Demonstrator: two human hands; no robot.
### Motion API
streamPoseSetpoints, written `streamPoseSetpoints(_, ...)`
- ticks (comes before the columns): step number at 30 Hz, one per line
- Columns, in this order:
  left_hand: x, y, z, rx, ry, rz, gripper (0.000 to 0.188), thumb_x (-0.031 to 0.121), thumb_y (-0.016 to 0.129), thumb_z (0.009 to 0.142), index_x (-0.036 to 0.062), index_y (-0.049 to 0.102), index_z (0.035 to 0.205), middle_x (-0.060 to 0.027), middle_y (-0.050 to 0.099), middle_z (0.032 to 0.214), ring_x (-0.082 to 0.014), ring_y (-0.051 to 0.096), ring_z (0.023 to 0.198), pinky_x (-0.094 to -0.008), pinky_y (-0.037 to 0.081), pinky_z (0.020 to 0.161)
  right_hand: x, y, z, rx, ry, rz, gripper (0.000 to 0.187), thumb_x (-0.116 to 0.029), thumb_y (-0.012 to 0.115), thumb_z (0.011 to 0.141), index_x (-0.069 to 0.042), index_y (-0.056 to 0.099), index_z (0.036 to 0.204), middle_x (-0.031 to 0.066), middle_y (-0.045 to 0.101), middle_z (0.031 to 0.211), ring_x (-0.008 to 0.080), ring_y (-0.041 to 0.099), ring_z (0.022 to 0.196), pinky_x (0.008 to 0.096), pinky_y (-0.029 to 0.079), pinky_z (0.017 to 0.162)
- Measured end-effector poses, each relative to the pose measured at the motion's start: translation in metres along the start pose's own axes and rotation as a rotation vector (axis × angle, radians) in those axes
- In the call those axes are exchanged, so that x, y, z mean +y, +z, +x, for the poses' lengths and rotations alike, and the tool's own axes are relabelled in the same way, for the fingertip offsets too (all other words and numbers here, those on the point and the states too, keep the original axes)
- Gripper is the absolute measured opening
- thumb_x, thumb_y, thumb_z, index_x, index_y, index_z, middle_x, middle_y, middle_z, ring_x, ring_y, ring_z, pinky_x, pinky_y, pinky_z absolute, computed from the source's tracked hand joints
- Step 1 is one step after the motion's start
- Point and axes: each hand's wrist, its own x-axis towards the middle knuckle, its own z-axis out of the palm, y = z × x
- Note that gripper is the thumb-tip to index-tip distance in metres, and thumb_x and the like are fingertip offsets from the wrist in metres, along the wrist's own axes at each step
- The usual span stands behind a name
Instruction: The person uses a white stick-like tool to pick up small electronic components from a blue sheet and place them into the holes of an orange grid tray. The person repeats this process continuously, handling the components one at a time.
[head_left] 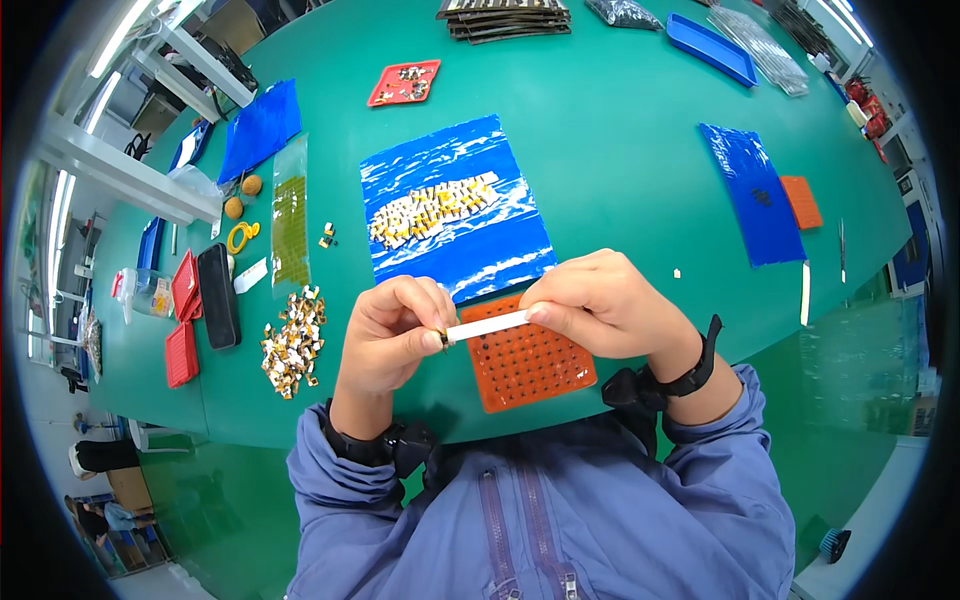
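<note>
Between my two hands a narrow white strip (pixel 487 326) is stretched, slightly tilted, above an orange tray (pixel 535 368) with rows of small dark pegs or holes. My right hand (pixel 605 305) pinches the strip's right end between thumb and fingertips. At its left end, my left hand (pixel 398 325) is closed on a small dark and gold piece (pixel 444 339), which touches the strip; its exact kind is too small to make out. Just beyond, a shiny blue sheet (pixel 400 160) carries many small white and yellow pieces (pixel 430 212) in a cluster.
Left of my left hand lies a loose pile of small white, gold and dark parts (pixel 294 343). Farther left are a black case (pixel 218 295), red trays (pixel 181 354) and yellow scissors (pixel 242 236). Another blue sheet (pixel 755 200) and an orange tray (pixel 801 202) lie right.
</note>
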Motion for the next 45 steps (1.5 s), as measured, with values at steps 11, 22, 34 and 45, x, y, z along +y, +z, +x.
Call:
streamPoseSetpoints(11, 0.019, -0.009, 0.0, 0.381, 0.151, 0.569, 0.007, -0.004, 0.053, 0.08, 0.0003, 0.049, 0.084, -0.0073, 0.054, 0.078, -0.011, 0.052, 0.071, -0.0225, 0.042, 0.061, 0.004, 0.004, 0.004, 0.384, 0.04, -0.026, 0.009, -0.011, 0.062, 0.079, -0.002, 0.061, 0.082, 0.0043, 0.057, 0.062, 0.01, 0.05, 0.05, 0.0231, 0.038, 0.045)
streamPoseSetpoints(22, 0.091, -0.045, -0.039, 0.338, -0.327, 1.906, 0.017, 0.013, 0.066, 0.069, 0.0022, 0.062, 0.082, -0.0135, 0.06, 0.082, -0.0297, 0.057, 0.076, -0.0353, 0.045, 0.068, 0.005, -0.003, 0.0, 0.498, 0.148, 0.279, 0.012, -0.009, 0.06, 0.08, -0.002, 0.057, 0.091, -0.0049, 0.043, 0.056, 0.001, 0.033, 0.05, 0.0184, 0.026, 0.044)
streamPoseSetpoints(34, -0.012, -0.051, 0.067, 0.118, -0.075, 1.92, 0.02, 0.017, 0.069, 0.066, 0.0064, 0.056, 0.078, -0.0106, 0.049, 0.087, -0.0279, 0.047, 0.089, -0.0371, 0.041, 0.075, 0.023, -0.005, 0.003, 0.535, 0.246, 0.342, 0.012, -0.01, 0.059, 0.081, -0.002, 0.057, 0.091, -0.0063, 0.04, 0.056, 0.0002, 0.033, 0.052, 0.0182, 0.026, 0.044)
streamPoseSetpoints(45, 0.006, -0.028, 0.059, 0.099, -0.022, 1.732, 0.014, 0.008, 0.066, 0.07, 0.0047, 0.053, 0.075, -0.0092, 0.053, 0.077, -0.0249, 0.052, 0.078, -0.0335, 0.043, 0.07, 0.015, -0.005, 0.002, 0.639, 0.147, 0.334, 0.011, -0.007, 0.058, 0.08, -0.003, 0.054, 0.089, -0.0051, 0.044, 0.056, 0.0006, 0.036, 0.052, 0.0179, 0.028, 0.046)
